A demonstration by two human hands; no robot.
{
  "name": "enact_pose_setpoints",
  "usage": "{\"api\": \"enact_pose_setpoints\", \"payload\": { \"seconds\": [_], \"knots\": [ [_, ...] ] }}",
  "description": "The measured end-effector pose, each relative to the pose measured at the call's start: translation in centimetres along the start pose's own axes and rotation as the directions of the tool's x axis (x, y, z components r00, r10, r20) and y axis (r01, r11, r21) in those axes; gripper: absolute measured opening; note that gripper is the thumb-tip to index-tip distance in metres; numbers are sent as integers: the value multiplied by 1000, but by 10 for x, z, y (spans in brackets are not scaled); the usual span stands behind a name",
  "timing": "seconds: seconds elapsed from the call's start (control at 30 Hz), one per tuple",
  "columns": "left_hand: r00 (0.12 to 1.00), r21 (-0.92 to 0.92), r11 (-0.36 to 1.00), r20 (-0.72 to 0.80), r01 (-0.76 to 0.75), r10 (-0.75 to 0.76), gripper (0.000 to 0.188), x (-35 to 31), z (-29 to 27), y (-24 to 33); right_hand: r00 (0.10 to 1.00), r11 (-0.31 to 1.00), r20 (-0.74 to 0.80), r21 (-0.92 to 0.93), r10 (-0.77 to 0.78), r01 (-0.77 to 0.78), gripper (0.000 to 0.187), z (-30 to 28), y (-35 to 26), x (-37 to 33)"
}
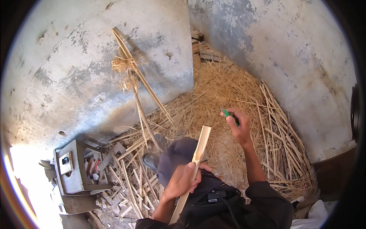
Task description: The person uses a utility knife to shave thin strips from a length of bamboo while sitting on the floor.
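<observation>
Brace the split bamboo strip [203,140], lower centre, with 1 grip: the left hand [184,179] is clamped on it. Right of centre, the right hand [241,128] wraps around a green-handled knife [228,113] (angle its blade outward).

Left hand [184,179] curled, close in; right hand [239,128] extended farther forward (forearm [254,162] bare), fingers [239,113] bent.
</observation>
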State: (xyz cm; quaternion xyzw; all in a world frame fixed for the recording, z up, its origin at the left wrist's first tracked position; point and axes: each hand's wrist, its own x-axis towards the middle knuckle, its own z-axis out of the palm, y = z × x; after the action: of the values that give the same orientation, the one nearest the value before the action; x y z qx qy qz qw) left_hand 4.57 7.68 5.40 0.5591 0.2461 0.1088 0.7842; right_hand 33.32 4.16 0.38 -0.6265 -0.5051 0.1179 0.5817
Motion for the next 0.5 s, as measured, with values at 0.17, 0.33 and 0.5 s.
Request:
{"api": "enact_pose_setpoints", "payload": {
  "seconds": [0.17,0.33,0.5],
  "knots": [
    [996,12,1000,-94,-2,4,59,-1,3,4,998,996,64,84,-7,2,49,16,-15,-25],
    [990,-20,1000,-139,-10,7,51,-1,1,2,956,985,239,87,-169,152,34,21,-34,-37],
    [990,0,997,-124,-73,73,48,1,1,-5,937,969,247,82,-248,234,38,30,-41,-40]
  ]
}}
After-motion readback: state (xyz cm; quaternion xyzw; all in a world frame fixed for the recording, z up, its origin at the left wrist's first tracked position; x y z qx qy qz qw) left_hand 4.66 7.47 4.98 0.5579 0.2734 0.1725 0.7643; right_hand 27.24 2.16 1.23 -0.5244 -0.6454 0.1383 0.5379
